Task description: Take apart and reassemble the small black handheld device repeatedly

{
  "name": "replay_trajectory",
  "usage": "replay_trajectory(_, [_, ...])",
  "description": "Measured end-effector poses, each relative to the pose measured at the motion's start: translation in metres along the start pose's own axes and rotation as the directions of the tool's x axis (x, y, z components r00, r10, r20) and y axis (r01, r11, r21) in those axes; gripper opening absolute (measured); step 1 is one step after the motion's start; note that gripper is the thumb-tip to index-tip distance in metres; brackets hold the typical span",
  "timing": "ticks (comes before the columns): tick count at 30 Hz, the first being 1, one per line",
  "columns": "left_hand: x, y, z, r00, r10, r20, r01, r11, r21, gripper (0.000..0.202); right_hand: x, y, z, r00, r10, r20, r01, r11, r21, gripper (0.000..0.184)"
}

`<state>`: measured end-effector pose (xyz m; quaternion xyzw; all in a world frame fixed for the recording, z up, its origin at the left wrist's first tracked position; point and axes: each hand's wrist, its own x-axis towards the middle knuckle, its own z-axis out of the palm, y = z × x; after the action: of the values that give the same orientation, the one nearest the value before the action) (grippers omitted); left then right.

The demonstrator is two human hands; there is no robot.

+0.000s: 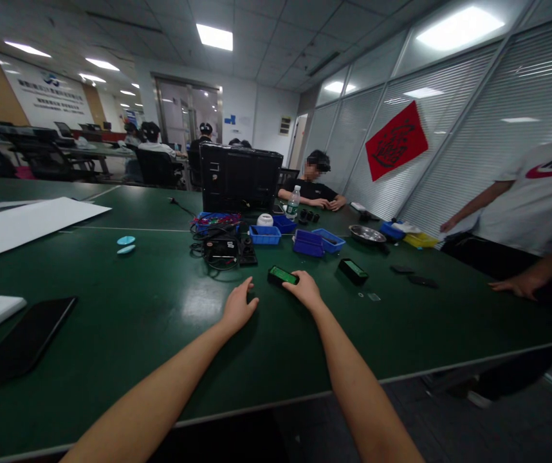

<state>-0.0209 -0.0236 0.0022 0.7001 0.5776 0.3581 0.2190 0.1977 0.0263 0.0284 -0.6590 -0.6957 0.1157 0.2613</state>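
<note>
A small black open case with a green circuit board (282, 275) in it lies on the dark green table (160, 360) in front of me. My right hand (306, 290) holds this case by its right end, thumb on the near side. To its left, my left hand (240, 307) hovers at or just over the tabletop with thumb and fingers apart, holding nothing. A second black case with a green board (354, 271) sits to the right, apart from both hands. Near it lie a small ring (361, 295) and a small clear piece (374, 297).
Behind the case are tangled black cables (218, 247), a blue tray (265, 235), a monitor (241, 177), a bottle (293, 202) and a metal dish (367, 234). A dark flat panel (22, 341) lies left. One person (317, 186) sits opposite; another's hand (520, 283) rests at right.
</note>
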Motion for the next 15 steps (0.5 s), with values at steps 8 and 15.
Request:
replay_trajectory(8, [0.0, -0.002, 0.001, 1.0, 0.02, -0.01, -0.02, 1.0, -0.005, 0.058, 0.008, 0.013, -0.005, 0.973, 0.229, -0.024, -0.23, 0.97, -0.076, 0.054])
replay_trajectory(15, [0.0, -0.001, 0.0, 1.0, 0.02, -0.008, -0.02, 1.0, -0.001, 0.056, -0.005, -0.011, 0.01, 0.992, 0.05, -0.113, -0.065, 0.988, -0.137, 0.039])
